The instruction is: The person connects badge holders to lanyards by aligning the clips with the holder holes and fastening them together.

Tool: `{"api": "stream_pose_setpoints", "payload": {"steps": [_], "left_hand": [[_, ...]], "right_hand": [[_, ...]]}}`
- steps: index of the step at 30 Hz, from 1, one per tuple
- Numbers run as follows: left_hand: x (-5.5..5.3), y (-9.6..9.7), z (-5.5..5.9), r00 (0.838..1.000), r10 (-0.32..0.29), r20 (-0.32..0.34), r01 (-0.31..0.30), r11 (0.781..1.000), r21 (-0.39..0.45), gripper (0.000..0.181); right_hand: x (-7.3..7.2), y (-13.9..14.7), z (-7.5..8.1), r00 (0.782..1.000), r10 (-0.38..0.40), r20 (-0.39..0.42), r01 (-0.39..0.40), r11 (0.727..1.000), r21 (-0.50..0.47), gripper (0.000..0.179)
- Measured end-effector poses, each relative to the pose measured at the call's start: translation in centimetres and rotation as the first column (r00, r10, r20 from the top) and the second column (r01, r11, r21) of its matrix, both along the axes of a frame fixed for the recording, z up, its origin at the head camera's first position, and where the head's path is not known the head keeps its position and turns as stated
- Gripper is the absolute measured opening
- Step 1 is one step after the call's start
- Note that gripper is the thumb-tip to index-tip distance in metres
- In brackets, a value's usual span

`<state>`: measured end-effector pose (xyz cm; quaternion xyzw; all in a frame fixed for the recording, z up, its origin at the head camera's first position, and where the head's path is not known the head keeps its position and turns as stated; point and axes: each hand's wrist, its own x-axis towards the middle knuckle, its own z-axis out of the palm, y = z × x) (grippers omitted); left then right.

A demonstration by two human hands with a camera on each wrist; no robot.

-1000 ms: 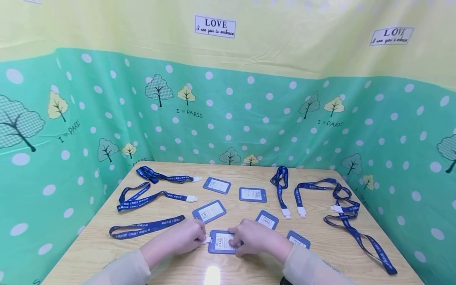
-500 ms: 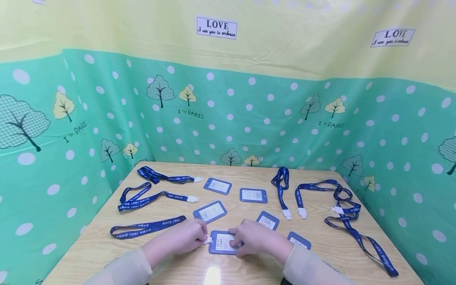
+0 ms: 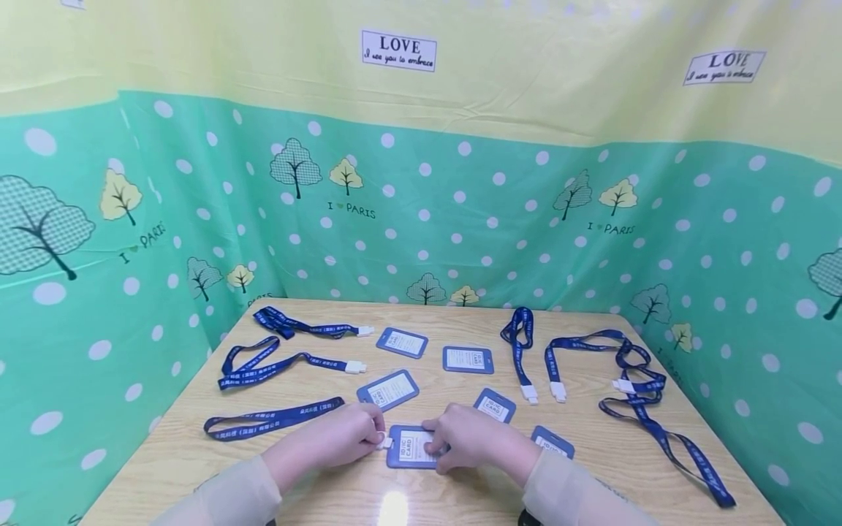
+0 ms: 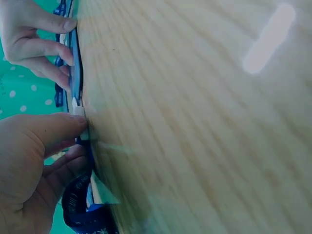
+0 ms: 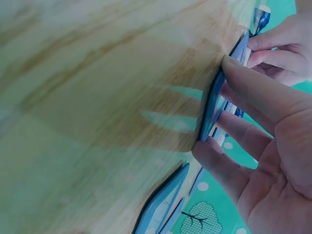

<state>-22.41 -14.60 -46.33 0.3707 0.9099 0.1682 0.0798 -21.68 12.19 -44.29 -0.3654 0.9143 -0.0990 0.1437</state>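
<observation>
Near the table's front edge, a blue badge holder [image 3: 411, 447] lies with its "ID/IC CARD" insert facing up. My right hand [image 3: 468, 440] grips its right end, with the thumb on the near edge and fingertips on the holder in the right wrist view. At its left end my left hand [image 3: 351, 436] pinches the white plastic clip [image 4: 79, 113] of a blue lanyard. The clip touches or sits at the holder's slot; how far in it is cannot be told. That lanyard's strap [image 4: 77, 204] hangs in a loop below the left hand, and its band [image 3: 263, 424] runs left across the table.
Several more badge holders lie around the hands, such as one behind [image 3: 389, 391], one at the back [image 3: 467, 359] and one by the right forearm [image 3: 552, 442]. Blue lanyards with white clips lie left [image 3: 283, 369] and right [image 3: 684, 453]. A patterned curtain [image 3: 421, 190] surrounds the wooden table [image 3: 329, 497].
</observation>
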Motion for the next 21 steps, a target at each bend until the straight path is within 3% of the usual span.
{"api": "stream_pose_setpoints", "payload": {"steps": [21], "left_hand": [[0.1,0.21,0.22,0.998,-0.039,-0.043,0.039,0.999,-0.008,0.012]], "right_hand": [[0.06,-0.28,0.07,0.999,-0.04,0.017,0.04,0.999,0.0,0.03]]}}
